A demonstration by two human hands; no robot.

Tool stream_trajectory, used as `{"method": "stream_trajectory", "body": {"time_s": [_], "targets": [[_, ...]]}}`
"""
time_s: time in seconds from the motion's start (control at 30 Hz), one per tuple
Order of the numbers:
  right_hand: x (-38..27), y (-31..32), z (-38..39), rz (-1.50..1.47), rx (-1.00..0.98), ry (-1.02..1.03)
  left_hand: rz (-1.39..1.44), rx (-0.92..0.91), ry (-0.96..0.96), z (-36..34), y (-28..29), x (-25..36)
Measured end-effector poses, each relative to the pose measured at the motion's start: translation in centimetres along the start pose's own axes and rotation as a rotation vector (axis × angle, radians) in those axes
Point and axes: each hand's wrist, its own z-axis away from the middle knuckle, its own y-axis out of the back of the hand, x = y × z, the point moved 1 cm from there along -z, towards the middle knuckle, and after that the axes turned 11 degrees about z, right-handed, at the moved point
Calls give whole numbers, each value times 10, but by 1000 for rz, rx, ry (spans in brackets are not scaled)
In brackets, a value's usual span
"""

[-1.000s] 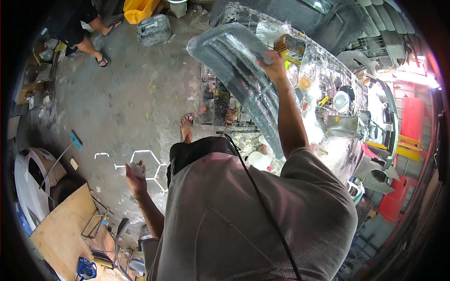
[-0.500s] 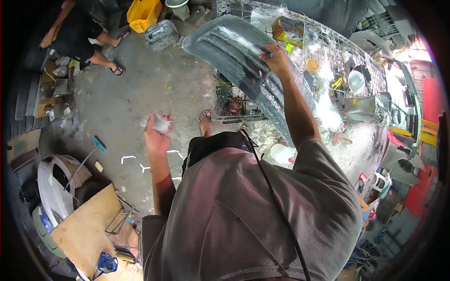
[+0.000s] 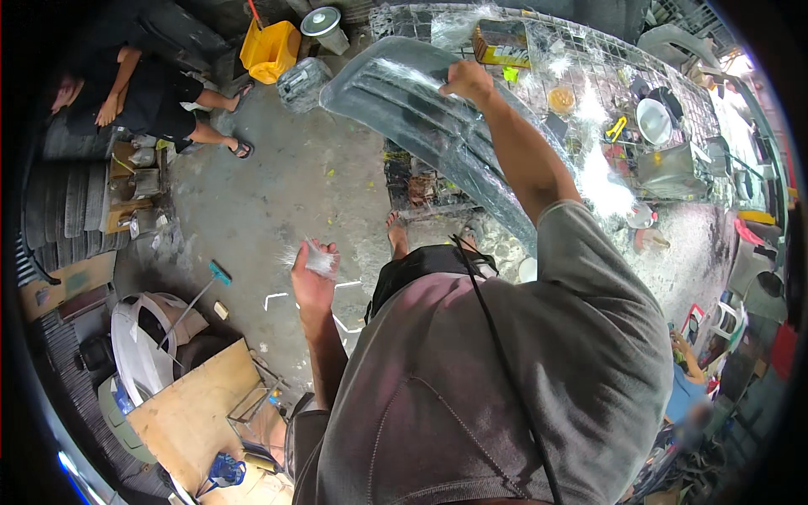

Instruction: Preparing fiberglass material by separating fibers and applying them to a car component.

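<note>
My right hand (image 3: 467,82) is on a long, glossy, dark translucent ribbed panel (image 3: 379,97), fingers curled against its upper part. The panel lies slanting over a wire-mesh bench (image 3: 572,34), its lower end partly behind my arm. Lower left, away from the bench, my left hand (image 3: 311,286) is closed on a tuft of white fibre strands (image 3: 318,261). Near the panel are a yellow-and-dark box (image 3: 503,46), a yellow-handled tool (image 3: 615,128), a white bowl (image 3: 654,120) and loose white fibres (image 3: 606,185).
A person (image 3: 143,101) in dark clothes stands upper left; another (image 3: 686,391) is at lower right. A yellow container (image 3: 268,55), lidded pail (image 3: 324,29) and grey jerrycan (image 3: 303,84) sit behind. A squeegee (image 3: 219,271), white moulded part (image 3: 135,345) and wooden board (image 3: 189,396) are lower left.
My left hand with the fibres has moved rightward, away from where it was low at left. My right hand has shifted up along the panel. The whole view has turned, showing more at left.
</note>
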Motion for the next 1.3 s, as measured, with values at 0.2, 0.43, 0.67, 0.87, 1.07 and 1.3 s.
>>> {"method": "stream_trajectory", "body": {"time_s": [0.2, 0.43, 0.67, 0.87, 1.07, 1.3], "targets": [[48, 9, 44, -1166, 482, -350, 21, -167, -5, 5, -26, -24], [14, -10, 205, -417, 421, 107, 24, -190, 51, -19, -97, -54], [-76, 41, 249, -1107, -7, 158, -186, -351, 124, -40, -198, -98], [-79, 37, 241, -769, 51, 63, -193, -401, 257, -53, -216, -135], [-101, 9, 257, -591, 257, 239, 497, -100, 658, -137, -169, -134], [-89, 27, 259, -812, 80, 40, -90, -289, -26, -135, -146, -53]]}}
